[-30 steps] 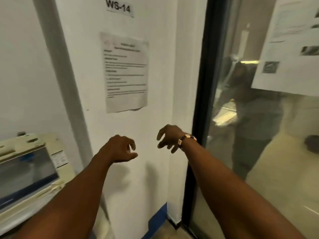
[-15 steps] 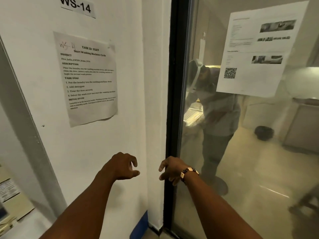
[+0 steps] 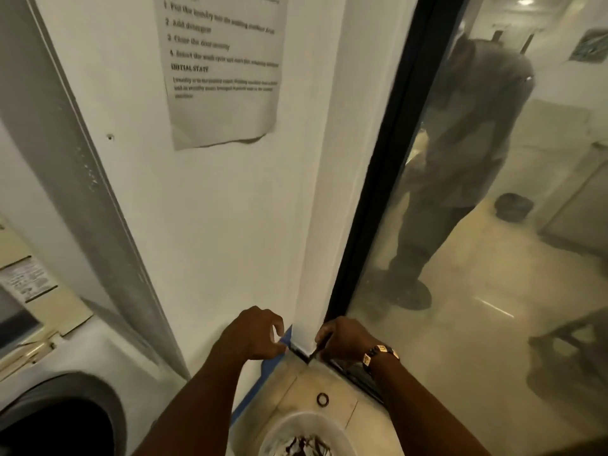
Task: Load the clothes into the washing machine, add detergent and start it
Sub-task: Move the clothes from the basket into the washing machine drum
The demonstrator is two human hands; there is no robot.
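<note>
View dropped from wall notice to floor; both arms lowered; left hand and right hand loosely curled, nothing held; laundry basket near, below; washing machine near left; loading judged not begun.

The washing machine sat in the lower left of the frame, white-bodied and cut off by the left and bottom edges. Its round door opening showed as a dark hole ringed by a grey rim, at the bottom left corner. Above it, a cream-coloured panel with a label lay at the left edge. At the bottom centre, a white laundry basket stood on the floor, holding dark and white patterned clothes, only partly visible.
</note>
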